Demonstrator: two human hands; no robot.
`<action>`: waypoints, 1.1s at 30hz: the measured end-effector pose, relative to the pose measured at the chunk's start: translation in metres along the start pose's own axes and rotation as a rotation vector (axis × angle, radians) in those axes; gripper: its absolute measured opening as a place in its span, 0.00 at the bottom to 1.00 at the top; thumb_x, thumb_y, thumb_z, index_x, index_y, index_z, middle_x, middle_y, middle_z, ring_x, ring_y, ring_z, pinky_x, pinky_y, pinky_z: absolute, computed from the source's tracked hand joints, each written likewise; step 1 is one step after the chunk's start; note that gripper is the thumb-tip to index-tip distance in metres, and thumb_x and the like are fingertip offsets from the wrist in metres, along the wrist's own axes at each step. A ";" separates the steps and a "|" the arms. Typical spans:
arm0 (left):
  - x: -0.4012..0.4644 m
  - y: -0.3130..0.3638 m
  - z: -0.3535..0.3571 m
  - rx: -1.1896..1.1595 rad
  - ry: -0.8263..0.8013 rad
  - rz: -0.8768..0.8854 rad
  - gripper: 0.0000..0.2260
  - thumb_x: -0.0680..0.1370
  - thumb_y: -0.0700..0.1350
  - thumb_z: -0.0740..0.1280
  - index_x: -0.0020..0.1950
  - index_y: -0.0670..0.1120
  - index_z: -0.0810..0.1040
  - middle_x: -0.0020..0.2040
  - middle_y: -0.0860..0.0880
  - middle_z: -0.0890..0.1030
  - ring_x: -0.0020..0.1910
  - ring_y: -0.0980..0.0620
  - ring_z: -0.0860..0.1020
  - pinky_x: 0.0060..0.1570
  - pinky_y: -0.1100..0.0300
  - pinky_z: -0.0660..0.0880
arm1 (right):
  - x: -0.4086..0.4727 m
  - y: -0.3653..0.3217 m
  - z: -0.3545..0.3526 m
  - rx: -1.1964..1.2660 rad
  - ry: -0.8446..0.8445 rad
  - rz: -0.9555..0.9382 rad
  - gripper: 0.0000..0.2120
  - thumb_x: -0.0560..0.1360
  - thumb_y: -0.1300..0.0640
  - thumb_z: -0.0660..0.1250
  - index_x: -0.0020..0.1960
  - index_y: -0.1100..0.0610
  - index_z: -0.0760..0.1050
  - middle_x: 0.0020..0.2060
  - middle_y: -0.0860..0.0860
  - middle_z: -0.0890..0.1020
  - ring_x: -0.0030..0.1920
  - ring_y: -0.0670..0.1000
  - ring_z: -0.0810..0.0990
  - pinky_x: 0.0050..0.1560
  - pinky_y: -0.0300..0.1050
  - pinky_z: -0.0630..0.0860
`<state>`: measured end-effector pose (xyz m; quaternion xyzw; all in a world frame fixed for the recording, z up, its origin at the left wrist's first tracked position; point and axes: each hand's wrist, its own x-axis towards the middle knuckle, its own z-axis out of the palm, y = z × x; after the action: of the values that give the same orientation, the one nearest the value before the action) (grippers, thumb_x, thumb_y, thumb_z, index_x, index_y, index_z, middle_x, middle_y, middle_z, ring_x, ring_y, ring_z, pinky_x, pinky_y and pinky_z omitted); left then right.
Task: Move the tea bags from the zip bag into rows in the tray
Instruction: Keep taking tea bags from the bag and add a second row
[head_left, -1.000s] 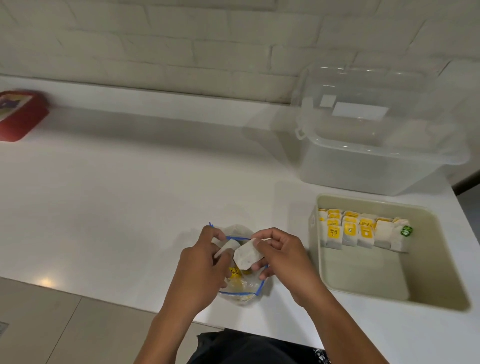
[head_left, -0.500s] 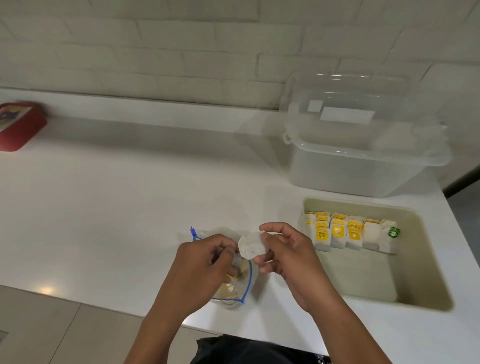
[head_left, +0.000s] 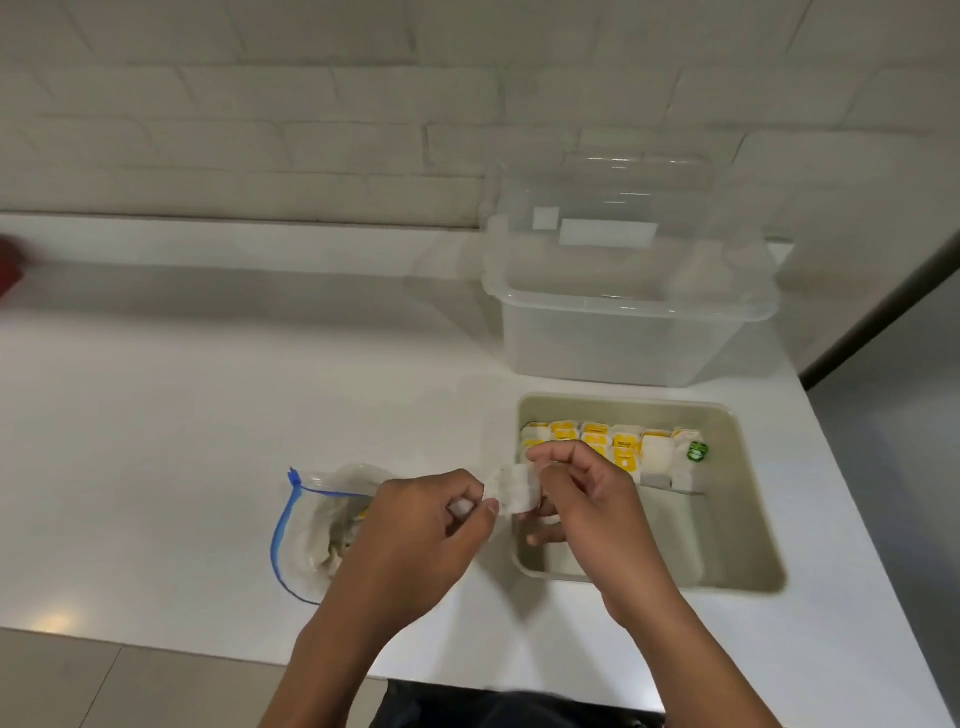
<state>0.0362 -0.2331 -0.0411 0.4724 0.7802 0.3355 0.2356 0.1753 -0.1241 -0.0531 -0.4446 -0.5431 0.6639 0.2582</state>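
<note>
Hands have carried one tea bag (head_left: 511, 488) right from the zip bag (head_left: 317, 530) to the tray's (head_left: 748, 499) near-left rim; your left hand (head_left: 415, 540) and right hand (head_left: 587, 514) both pinch it. Next it joins the row of tea bags (head_left: 623, 452) at centre right. White countertop (head_left: 182, 415), clear plastic bin (head_left: 628, 312) behind, brick wall (head_left: 260, 104).

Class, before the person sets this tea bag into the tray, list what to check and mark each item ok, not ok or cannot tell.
1. Tea bag held: ok, pinched by left hand and right hand.
2. Tea bag clear of zip bag: ok.
3. Free floor in tray in front of the row: ok.
4. Row standing upright: ok.
5. Tea bag's string and tag tucked: cannot tell.
6. More bags left in zip bag: cannot tell, blurred.
</note>
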 end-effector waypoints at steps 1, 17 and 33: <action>0.001 0.003 0.004 0.082 -0.018 0.028 0.12 0.78 0.52 0.69 0.36 0.51 0.74 0.27 0.58 0.77 0.30 0.56 0.76 0.32 0.68 0.71 | 0.001 0.004 -0.008 -0.099 0.029 -0.067 0.09 0.81 0.60 0.64 0.49 0.50 0.82 0.43 0.47 0.85 0.44 0.51 0.85 0.45 0.52 0.83; 0.053 0.027 0.061 0.212 -0.277 0.221 0.08 0.77 0.57 0.66 0.47 0.56 0.82 0.40 0.57 0.79 0.41 0.57 0.77 0.42 0.56 0.74 | 0.021 0.002 -0.101 -0.672 -0.289 -0.186 0.03 0.75 0.52 0.73 0.42 0.48 0.81 0.33 0.38 0.79 0.33 0.40 0.73 0.37 0.32 0.69; 0.050 -0.005 0.066 0.128 -0.221 0.090 0.05 0.78 0.49 0.70 0.52 0.58 0.84 0.47 0.62 0.83 0.46 0.62 0.78 0.46 0.69 0.73 | 0.083 0.056 -0.096 -0.406 -0.021 0.267 0.06 0.74 0.67 0.69 0.38 0.60 0.79 0.32 0.53 0.84 0.31 0.52 0.84 0.36 0.46 0.82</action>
<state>0.0566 -0.1705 -0.0910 0.5548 0.7475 0.2413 0.2741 0.2279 -0.0240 -0.1330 -0.5483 -0.6045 0.5738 0.0680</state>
